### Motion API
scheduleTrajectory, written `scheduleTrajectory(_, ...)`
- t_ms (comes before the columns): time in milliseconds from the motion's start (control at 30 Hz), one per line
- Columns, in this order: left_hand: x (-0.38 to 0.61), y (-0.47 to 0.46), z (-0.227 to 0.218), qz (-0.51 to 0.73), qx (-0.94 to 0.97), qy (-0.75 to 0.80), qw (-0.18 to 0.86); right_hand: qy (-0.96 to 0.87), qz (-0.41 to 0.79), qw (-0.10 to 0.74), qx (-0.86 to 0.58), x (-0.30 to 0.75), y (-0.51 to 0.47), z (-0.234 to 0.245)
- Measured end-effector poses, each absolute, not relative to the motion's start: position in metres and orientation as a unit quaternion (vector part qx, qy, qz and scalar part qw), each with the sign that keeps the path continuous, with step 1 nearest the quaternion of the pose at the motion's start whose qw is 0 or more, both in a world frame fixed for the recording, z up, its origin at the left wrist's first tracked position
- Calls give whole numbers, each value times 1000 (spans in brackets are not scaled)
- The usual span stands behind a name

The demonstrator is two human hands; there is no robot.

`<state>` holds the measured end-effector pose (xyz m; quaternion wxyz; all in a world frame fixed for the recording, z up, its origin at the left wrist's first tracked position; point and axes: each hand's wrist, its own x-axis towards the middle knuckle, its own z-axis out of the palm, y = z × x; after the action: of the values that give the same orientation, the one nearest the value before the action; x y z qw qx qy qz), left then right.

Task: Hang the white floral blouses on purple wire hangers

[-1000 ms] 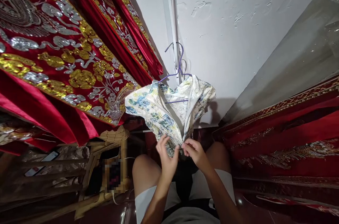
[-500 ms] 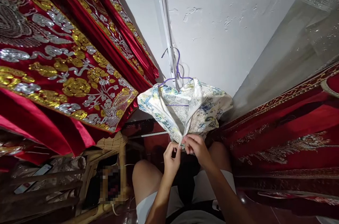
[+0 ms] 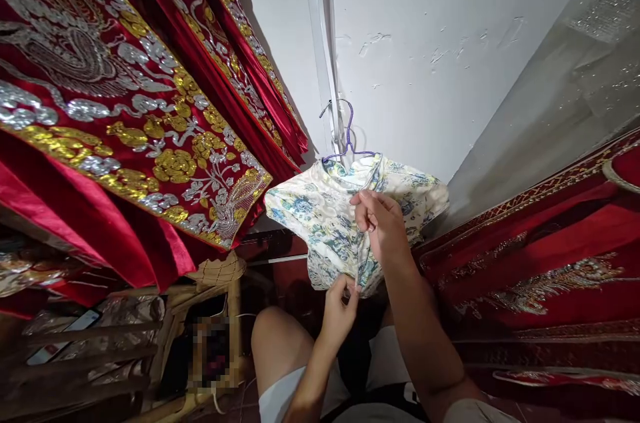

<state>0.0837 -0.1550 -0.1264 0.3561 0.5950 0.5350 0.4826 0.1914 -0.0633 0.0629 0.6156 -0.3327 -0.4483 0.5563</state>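
A person's two hands work at the front of a flowered shirt on a purple hanger, center of the frame.

The left hand's fingers are clamped on the front edge near the hem; the right hand's fingers are pinched together on the front seam below the collar, the bit in their grip too small to make out. The right hand and forearm hide part of the shirt's right half. The collar points to the top of the frame, the collar-to-hem axis running nearly straight down. Sequined red cloth is cut off at the left edge.
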Motion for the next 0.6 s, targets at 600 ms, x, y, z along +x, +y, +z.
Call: scheduleTrajectory(600,74,-50,75,627,681,374,-54,-618,345,565,-424,204,-54,32)
